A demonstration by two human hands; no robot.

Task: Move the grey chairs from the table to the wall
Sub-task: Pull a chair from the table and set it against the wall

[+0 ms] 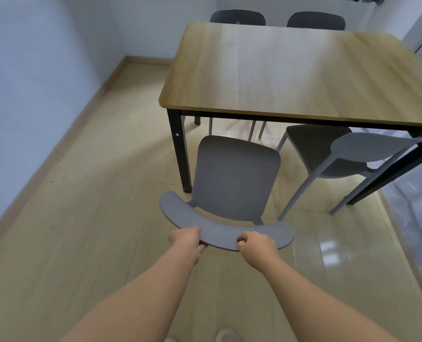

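A grey chair (234,178) stands on the floor just in front of the wooden table (291,70), near its front left leg. My left hand (187,239) and my right hand (255,243) both grip the curved backrest of this chair, one at each side of its near edge. A second grey chair (328,154) is tucked partly under the table to the right. Two more grey chairs (237,17) (316,19) show their backrests behind the table's far edge.
A pale wall (32,70) with a wooden skirting board runs along the left, with bare wood floor (93,193) between it and the table. The black table leg (180,154) stands close to the held chair. A glossy pale surface lies at the right.
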